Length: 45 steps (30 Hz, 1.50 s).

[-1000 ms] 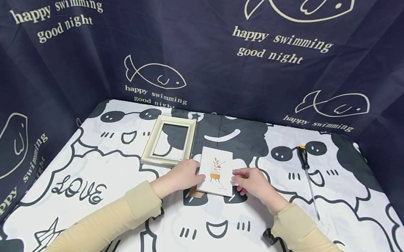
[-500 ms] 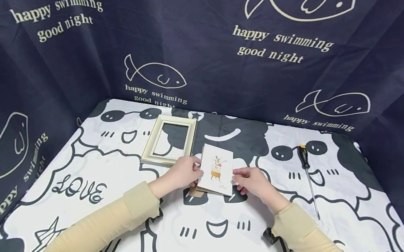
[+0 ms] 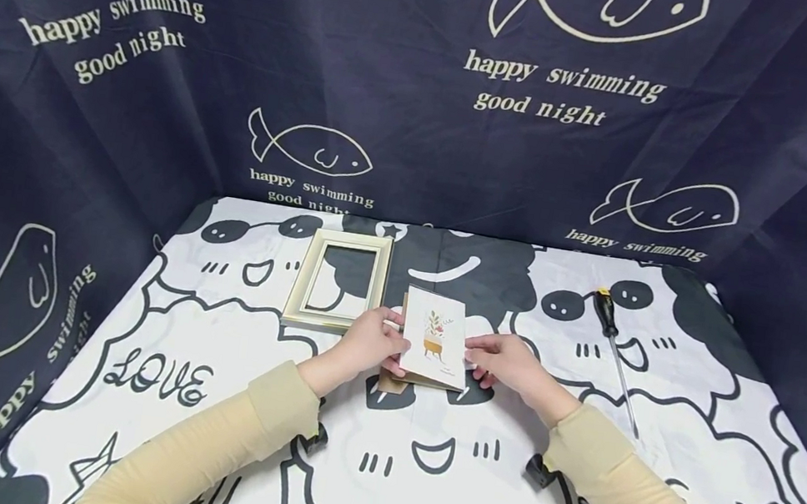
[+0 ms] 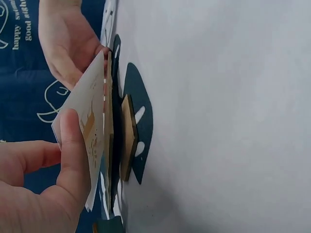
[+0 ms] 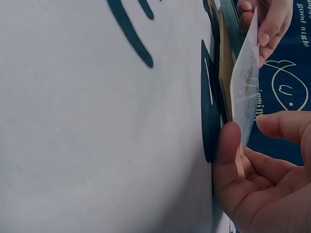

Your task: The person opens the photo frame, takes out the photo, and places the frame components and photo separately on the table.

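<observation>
A white picture card [image 3: 441,342] with a plant-pot drawing lies over a brown backing board [image 4: 108,141] at the table's middle. My left hand [image 3: 366,340] pinches the card's left edge, thumb on the printed face, and that side is tilted up off the board. At the opposite edge, my right hand [image 3: 510,366] grips the card and board where they meet; its fingers partly hide that edge. Beneath the board, a brown stand leg [image 4: 128,141] shows in the left wrist view.
Just beyond my left hand lies a cream picture frame [image 3: 298,289] with an open middle. A black-handled screwdriver [image 3: 606,315] lies to the right, its shaft pointing towards me. Dark curtains [image 3: 425,78] stand around the patterned tablecloth [image 3: 419,498].
The card's left side has risen from the board and shifted slightly right. My left fingers have moved from lying beside the edge to pinching it. The right hand has barely moved.
</observation>
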Tool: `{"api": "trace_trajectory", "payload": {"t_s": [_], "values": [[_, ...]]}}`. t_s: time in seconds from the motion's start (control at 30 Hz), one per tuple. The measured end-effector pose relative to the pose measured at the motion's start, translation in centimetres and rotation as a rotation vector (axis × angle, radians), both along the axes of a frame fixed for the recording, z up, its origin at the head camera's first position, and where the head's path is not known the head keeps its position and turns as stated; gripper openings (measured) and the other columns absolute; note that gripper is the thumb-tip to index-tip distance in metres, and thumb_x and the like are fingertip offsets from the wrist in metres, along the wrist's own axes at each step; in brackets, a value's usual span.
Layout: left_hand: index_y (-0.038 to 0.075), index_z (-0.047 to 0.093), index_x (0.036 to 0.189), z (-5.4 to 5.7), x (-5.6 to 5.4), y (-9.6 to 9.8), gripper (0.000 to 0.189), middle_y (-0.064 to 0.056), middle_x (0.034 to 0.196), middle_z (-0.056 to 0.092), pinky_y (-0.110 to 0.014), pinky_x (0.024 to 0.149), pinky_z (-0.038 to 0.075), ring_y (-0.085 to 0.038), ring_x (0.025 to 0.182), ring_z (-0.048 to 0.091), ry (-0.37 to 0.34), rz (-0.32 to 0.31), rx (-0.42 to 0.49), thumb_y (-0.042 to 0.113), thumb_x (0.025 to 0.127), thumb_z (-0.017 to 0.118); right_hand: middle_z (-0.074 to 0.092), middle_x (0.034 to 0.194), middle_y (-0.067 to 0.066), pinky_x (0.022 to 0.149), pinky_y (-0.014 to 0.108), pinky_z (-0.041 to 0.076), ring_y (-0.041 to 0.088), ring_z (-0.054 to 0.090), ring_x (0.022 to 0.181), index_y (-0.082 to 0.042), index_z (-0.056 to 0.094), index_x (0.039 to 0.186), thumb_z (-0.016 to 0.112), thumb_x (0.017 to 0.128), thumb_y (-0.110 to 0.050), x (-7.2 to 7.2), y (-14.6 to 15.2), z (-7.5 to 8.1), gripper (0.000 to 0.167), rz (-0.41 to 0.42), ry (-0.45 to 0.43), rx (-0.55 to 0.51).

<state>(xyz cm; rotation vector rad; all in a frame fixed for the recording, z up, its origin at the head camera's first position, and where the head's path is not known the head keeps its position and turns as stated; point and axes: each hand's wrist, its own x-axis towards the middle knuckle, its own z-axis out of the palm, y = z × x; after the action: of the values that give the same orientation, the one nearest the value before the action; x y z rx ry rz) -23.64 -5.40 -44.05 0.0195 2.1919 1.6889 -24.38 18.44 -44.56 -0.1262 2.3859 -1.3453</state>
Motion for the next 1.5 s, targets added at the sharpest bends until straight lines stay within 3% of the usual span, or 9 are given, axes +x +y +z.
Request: {"api": "trace_trajectory", "payload": {"t_s": [0.17,0.47,0.57,0.67,0.77,0.97,1.2,1.37,1.5], "values": [[-0.007,0.044,0.123,0.3,0.2,0.0,0.040,-0.011,0.078,0.062,-0.032,0.060,0.057,-0.013,0.047,0.061,-0.062,0.022,0.096,-0.004,0.086,0.059,0.065,0.081,0.009,0.061,0.031,0.055,0.013,0.060,0.064,0.011,0.054,0.123,0.057,0.091,-0.011,-0.2,0.2,-0.1,0.039,-0.011,-0.041,-0.063],[-0.009,0.044,0.123,0.1,-0.2,-0.2,0.039,-0.007,0.072,0.055,-0.032,0.063,0.057,-0.012,0.047,0.060,-0.109,0.035,0.149,-0.004,0.087,0.057,0.062,0.085,0.004,0.069,0.021,0.054,0.007,0.061,0.071,0.018,0.041,0.128,0.050,0.096,-0.008,-0.7,1.0,-0.1,0.042,-0.051,-0.293,-0.427],[-0.009,0.043,0.123,-0.1,-0.4,-0.2,0.039,-0.008,0.075,0.055,-0.032,0.064,0.057,-0.013,0.049,0.059,-0.130,0.041,0.167,-0.004,0.087,0.057,0.063,0.083,0.004,0.068,0.021,0.054,0.008,0.063,0.070,0.012,0.050,0.120,0.049,0.095,-0.005,-1.0,1.1,-0.1,0.030,-0.093,-0.355,-0.504],[-0.009,0.043,0.123,-0.3,-0.6,-0.2,0.038,-0.009,0.078,0.054,-0.032,0.065,0.057,-0.013,0.051,0.058,-0.149,0.050,0.187,-0.004,0.088,0.056,0.064,0.079,0.003,0.066,0.020,0.054,0.008,0.063,0.067,0.001,0.061,0.102,0.048,0.096,-0.003,-1.4,1.1,0.0,0.015,-0.143,-0.409,-0.590],[-0.010,0.043,0.124,-0.3,-0.7,-0.2,0.038,-0.009,0.078,0.054,-0.032,0.066,0.057,-0.012,0.051,0.057,-0.160,0.053,0.199,-0.004,0.088,0.056,0.063,0.075,0.001,0.063,0.019,0.053,0.008,0.061,0.064,-0.007,0.064,0.087,0.048,0.097,-0.005,-1.7,0.8,-0.1,0.019,-0.177,-0.432,-0.648],[-0.009,0.043,0.125,-0.3,-0.6,-0.1,0.039,-0.008,0.077,0.054,-0.031,0.065,0.057,-0.013,0.051,0.058,-0.169,0.042,0.193,-0.003,0.089,0.056,0.062,0.070,-0.002,0.055,0.015,0.049,0.004,0.057,0.059,-0.005,0.058,0.091,0.050,0.097,-0.011,-2.0,0.3,-0.5,0.012,-0.184,-0.394,-0.568],[-0.008,0.044,0.124,-0.5,-0.3,-0.1,0.037,-0.008,0.075,0.055,-0.032,0.064,0.057,-0.013,0.050,0.059,-0.160,0.035,0.163,-0.002,0.089,0.056,0.064,0.068,-0.001,0.054,0.016,0.050,0.004,0.059,0.057,0.000,0.053,0.097,0.052,0.095,-0.011,-2.0,0.0,-0.6,0.011,-0.192,-0.362,-0.484],[-0.009,0.044,0.121,-0.7,-0.1,-0.3,0.036,-0.008,0.068,0.059,-0.030,0.056,0.056,-0.013,0.046,0.059,-0.099,-0.017,0.072,-0.001,0.089,0.057,0.062,0.065,-0.002,0.052,0.017,0.050,0.003,0.058,0.053,-0.001,0.054,0.091,0.056,0.093,-0.010,-2.0,0.0,-0.9,0.009,-0.194,-0.362,-0.436],[-0.010,0.044,0.120,-0.5,0.2,-0.5,0.036,-0.009,0.065,0.062,-0.029,0.053,0.055,-0.011,0.045,0.059,-0.038,-0.077,-0.009,0.000,0.089,0.058,0.063,0.065,-0.002,0.052,0.017,0.050,0.003,0.057,0.053,0.005,0.055,0.100,0.060,0.092,-0.013,-2.0,0.2,-1.1,0.021,-0.177,-0.340,-0.386]]}}
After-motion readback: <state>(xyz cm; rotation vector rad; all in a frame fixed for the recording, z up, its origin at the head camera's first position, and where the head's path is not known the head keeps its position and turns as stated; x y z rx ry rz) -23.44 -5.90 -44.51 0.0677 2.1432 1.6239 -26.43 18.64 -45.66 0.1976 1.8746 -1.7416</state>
